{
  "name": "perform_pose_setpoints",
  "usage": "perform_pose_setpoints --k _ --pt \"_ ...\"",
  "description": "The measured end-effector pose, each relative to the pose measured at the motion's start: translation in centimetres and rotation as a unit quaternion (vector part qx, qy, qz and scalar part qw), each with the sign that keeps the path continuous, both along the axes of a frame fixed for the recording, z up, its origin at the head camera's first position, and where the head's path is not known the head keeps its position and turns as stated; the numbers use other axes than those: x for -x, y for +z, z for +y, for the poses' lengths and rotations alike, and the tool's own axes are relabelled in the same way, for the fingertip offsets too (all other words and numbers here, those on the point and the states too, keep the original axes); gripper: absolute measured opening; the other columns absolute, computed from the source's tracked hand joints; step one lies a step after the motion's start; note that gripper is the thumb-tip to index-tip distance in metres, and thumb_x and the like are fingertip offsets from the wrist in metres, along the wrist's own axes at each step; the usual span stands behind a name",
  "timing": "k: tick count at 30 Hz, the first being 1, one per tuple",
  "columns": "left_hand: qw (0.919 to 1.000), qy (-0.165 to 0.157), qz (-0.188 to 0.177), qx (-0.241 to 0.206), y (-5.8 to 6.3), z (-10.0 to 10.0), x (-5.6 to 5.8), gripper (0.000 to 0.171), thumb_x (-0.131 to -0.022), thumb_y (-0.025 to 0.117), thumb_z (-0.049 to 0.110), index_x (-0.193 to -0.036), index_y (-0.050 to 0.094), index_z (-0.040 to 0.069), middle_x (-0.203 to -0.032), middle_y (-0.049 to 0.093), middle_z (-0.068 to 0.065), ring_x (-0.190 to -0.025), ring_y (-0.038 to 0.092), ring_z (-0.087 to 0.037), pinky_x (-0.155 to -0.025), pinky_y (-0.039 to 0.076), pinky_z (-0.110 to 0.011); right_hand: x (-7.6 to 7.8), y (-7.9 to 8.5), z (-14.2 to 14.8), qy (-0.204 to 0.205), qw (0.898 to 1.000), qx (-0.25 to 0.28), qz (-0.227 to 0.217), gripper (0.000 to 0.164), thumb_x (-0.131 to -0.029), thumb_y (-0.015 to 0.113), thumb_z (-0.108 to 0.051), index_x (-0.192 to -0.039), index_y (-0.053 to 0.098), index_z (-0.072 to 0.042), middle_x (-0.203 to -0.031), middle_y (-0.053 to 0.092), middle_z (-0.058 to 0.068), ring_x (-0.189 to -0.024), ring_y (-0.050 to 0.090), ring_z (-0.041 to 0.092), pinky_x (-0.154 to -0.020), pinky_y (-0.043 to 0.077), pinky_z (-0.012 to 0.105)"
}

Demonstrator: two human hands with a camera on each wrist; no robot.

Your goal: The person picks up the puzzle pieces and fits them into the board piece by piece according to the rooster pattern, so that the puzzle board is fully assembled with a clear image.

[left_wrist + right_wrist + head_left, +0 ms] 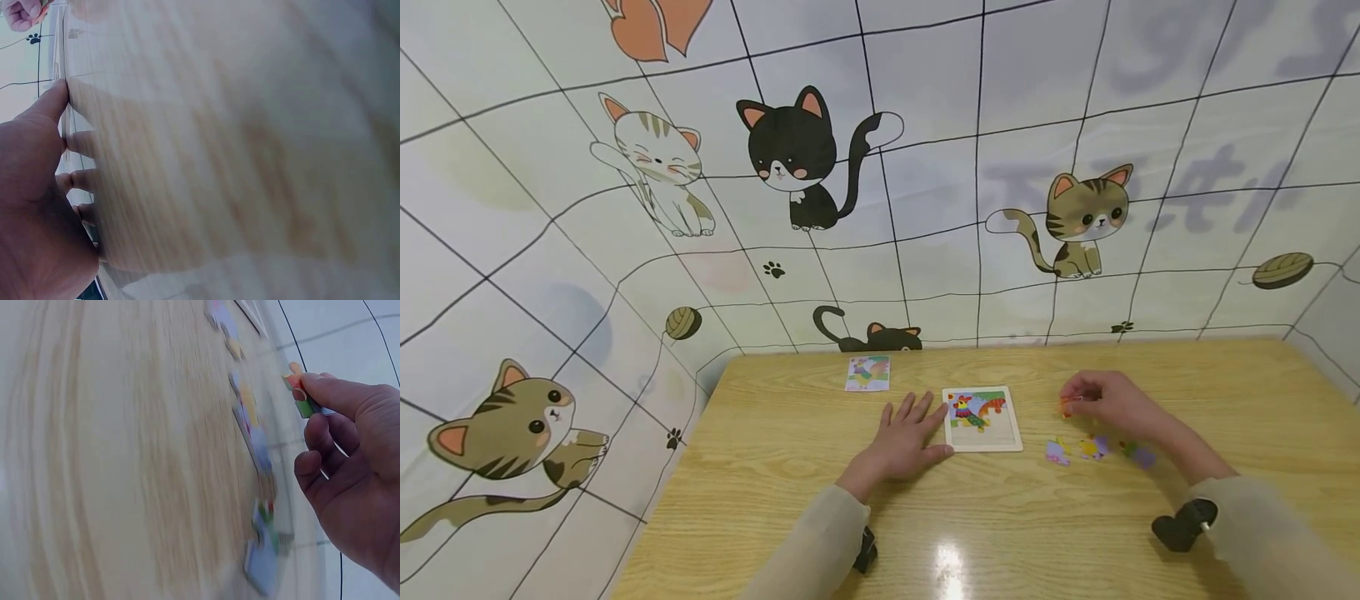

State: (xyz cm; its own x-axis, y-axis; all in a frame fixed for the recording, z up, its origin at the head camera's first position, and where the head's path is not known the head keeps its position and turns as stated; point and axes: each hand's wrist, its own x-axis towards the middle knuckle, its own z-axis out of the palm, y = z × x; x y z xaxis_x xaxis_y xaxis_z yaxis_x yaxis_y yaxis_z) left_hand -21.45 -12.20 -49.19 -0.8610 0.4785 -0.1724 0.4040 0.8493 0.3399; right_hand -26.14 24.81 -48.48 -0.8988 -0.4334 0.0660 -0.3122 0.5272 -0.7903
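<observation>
My right hand [1112, 404] pinches a small puzzle piece [299, 390], orange and green, between thumb and fingers above the table. My left hand [906, 442] lies flat with fingers spread, its thumb and fingertips at the left edge of a puzzle board [1017, 429]. Inside the board's pale frame, several joined pieces show a colourful rooster across the upper part, with bare wood along the bottom. Loose pieces lie below my right hand: a lilac and pink one [1057, 452], a yellow and lilac one [1093, 447], and a green and lilac one [1138, 454].
A square picture card [867, 374] with a pale rooster lies near the back edge of the wooden table [790, 500]. Behind the table hangs a cloth wall [940, 192] printed with cats and grid lines. Dark wrist devices [1183, 525] sit at both sleeves.
</observation>
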Motion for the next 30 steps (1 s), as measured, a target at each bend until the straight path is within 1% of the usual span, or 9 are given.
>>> perform_pose_setpoints --k 4,6,11,18,24,27,30 --pt "1.0000 0.003 0.001 0.005 0.2 0.1 0.0 0.070 -0.105 0.050 0.052 -0.165 0.027 0.022 -0.171 0.012 -0.007 -0.157 0.005 -0.033 -0.121 0.006 -0.061 0.1 0.0 -1.3 0.001 1.000 0.012 0.006 0.016 -0.096 0.073 -0.010 -0.108 0.071 0.001 -0.095 0.071 0.004 -0.083 0.063 0.011 -0.070 0.053 0.027" --pt "1.0000 0.004 -0.001 0.006 0.3 0.2 0.0 0.070 -0.106 0.050 0.052 -0.165 0.026 0.022 -0.172 0.012 -0.006 -0.157 0.005 -0.032 -0.121 0.005 -0.061 0.1 -0.1 -2.0 0.007 1.000 0.018 0.013 0.018 -0.096 0.073 -0.008 -0.110 0.071 0.003 -0.096 0.071 0.004 -0.084 0.064 0.010 -0.071 0.054 0.027" --pt "1.0000 0.006 -0.004 0.005 0.3 0.3 0.0 0.070 -0.106 0.050 0.051 -0.165 0.027 0.021 -0.172 0.012 -0.006 -0.157 0.005 -0.032 -0.121 0.006 -0.060 0.2 -0.3 -3.6 0.024 0.999 0.033 0.012 0.020 -0.097 0.070 -0.005 -0.114 0.070 0.006 -0.098 0.071 0.006 -0.086 0.065 0.013 -0.071 0.054 0.027" --pt "0.9999 0.008 -0.005 0.007 0.3 0.3 0.0 0.071 -0.105 0.050 0.052 -0.165 0.026 0.022 -0.172 0.012 -0.005 -0.157 0.004 -0.032 -0.121 0.006 -0.061 0.2 -0.4 -6.1 0.029 0.999 0.032 -0.021 0.018 -0.098 0.070 -0.007 -0.113 0.071 0.003 -0.098 0.069 0.006 -0.086 0.061 0.017 -0.070 0.051 0.027" --pt "0.9999 0.008 -0.006 0.002 0.1 0.2 0.1 0.071 -0.105 0.050 0.052 -0.165 0.027 0.022 -0.172 0.012 -0.005 -0.157 0.004 -0.032 -0.121 0.005 -0.061 0.2 -0.1 -7.9 0.032 0.999 0.022 -0.016 0.013 -0.098 0.070 -0.007 -0.109 0.071 -0.001 -0.098 0.069 0.004 -0.088 0.060 0.018 -0.072 0.050 0.028" --pt "0.9999 0.007 -0.011 0.001 -0.2 0.1 0.2 0.071 -0.105 0.050 0.052 -0.165 0.024 0.023 -0.172 0.009 -0.005 -0.157 0.001 -0.031 -0.121 0.002 -0.061 0.3 -0.1 -8.5 0.042 0.998 0.030 -0.019 0.011 -0.097 0.070 -0.005 -0.107 0.071 0.000 -0.097 0.069 0.005 -0.088 0.060 0.019 -0.073 0.050 0.029" --pt "0.9999 0.006 -0.013 -0.001 -0.4 0.1 0.3 0.072 -0.105 0.050 0.052 -0.165 0.023 0.023 -0.172 0.008 -0.005 -0.157 0.000 -0.031 -0.121 0.001 -0.061 0.4 -0.4 -8.9 0.049 0.998 0.035 -0.022 0.010 -0.096 0.070 -0.003 -0.105 0.071 0.000 -0.094 0.068 0.006 -0.084 0.059 0.019 -0.072 0.049 0.029"
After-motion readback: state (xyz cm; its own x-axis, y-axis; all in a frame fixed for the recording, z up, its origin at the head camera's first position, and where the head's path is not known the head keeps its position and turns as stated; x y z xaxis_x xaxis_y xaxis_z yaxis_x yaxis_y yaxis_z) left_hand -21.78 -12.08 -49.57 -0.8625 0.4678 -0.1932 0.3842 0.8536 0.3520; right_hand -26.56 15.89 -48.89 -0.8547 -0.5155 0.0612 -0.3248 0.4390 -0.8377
